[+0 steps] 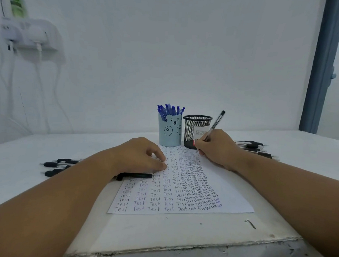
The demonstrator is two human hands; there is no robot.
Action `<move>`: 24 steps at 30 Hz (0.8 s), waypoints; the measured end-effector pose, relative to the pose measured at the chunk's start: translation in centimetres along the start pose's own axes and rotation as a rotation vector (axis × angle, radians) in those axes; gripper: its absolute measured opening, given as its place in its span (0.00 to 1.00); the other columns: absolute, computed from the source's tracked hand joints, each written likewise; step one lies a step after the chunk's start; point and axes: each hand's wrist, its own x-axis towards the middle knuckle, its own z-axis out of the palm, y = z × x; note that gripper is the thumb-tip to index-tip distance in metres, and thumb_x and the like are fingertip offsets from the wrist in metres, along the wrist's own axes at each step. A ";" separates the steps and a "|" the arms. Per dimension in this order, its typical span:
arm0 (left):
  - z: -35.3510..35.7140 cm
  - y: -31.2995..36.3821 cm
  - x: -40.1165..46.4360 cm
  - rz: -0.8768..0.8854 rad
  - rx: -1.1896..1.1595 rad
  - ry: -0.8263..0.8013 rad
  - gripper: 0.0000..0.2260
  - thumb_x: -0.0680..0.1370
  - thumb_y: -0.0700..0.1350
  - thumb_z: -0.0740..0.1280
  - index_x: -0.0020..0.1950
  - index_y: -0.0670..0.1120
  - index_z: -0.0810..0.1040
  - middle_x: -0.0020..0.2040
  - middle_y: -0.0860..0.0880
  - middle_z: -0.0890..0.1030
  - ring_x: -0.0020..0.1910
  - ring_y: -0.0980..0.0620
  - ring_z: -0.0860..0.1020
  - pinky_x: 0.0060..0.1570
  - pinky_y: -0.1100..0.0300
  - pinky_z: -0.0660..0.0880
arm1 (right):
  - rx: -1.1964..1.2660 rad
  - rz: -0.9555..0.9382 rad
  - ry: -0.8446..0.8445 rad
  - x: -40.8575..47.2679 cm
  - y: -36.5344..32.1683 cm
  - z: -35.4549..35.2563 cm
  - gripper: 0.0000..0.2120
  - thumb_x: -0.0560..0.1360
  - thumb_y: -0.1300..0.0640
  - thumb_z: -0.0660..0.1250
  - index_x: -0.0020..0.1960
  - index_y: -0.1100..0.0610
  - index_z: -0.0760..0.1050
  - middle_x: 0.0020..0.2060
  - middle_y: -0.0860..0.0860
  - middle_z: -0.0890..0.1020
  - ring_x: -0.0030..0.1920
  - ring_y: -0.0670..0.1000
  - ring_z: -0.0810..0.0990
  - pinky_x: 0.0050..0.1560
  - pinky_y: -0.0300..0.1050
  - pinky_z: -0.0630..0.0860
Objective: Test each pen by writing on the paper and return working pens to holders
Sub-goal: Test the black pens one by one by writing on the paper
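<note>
A white sheet of paper [229,195] filled with rows of the word "Test" lies on the table in front of me. My right hand [218,147] grips a black pen [216,124] with its tip touching the paper's far right part. My left hand [144,156] rests fingers-down on the paper's left side, holding nothing. A light blue bear holder [169,134] stands behind the paper with several blue pens [169,110] in it. Beside it on the right stands a black mesh holder [193,129] that looks empty.
Several black pens [254,147] lie in a pile on the table right of my right hand. More black pens [57,165] lie at the left, one [136,175] under my left wrist. A white wall stands behind; the table's chipped front edge [179,249] is near me.
</note>
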 end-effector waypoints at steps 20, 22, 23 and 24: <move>0.0 0.2 -0.3 -0.023 -0.025 -0.005 0.07 0.73 0.58 0.75 0.49 0.60 0.84 0.57 0.54 0.80 0.52 0.56 0.81 0.63 0.55 0.75 | 0.003 -0.002 -0.047 -0.4 -0.2 -0.3 0.17 0.77 0.54 0.68 0.35 0.64 0.81 0.27 0.50 0.81 0.28 0.52 0.73 0.28 0.40 0.69; 0.0 0.2 -0.3 -0.023 -0.020 -0.004 0.07 0.73 0.58 0.75 0.49 0.60 0.85 0.57 0.54 0.81 0.54 0.56 0.80 0.63 0.56 0.74 | -0.014 -0.009 -0.053 -0.5 -0.3 -0.3 0.16 0.77 0.54 0.68 0.34 0.62 0.81 0.28 0.50 0.82 0.29 0.51 0.75 0.30 0.40 0.72; 0.0 0.2 -0.3 -0.022 -0.018 -0.003 0.07 0.73 0.58 0.75 0.49 0.60 0.85 0.58 0.54 0.81 0.55 0.56 0.79 0.63 0.57 0.74 | -0.020 -0.015 -0.058 -0.4 -0.3 -0.2 0.16 0.77 0.54 0.68 0.34 0.61 0.82 0.29 0.52 0.83 0.30 0.52 0.76 0.33 0.42 0.74; -0.1 0.2 -0.3 -0.021 -0.018 -0.002 0.07 0.73 0.58 0.75 0.50 0.59 0.85 0.58 0.54 0.81 0.57 0.56 0.78 0.63 0.58 0.73 | -0.022 -0.019 -0.062 -0.4 -0.3 -0.2 0.16 0.77 0.54 0.68 0.34 0.61 0.82 0.32 0.54 0.85 0.32 0.53 0.78 0.37 0.45 0.77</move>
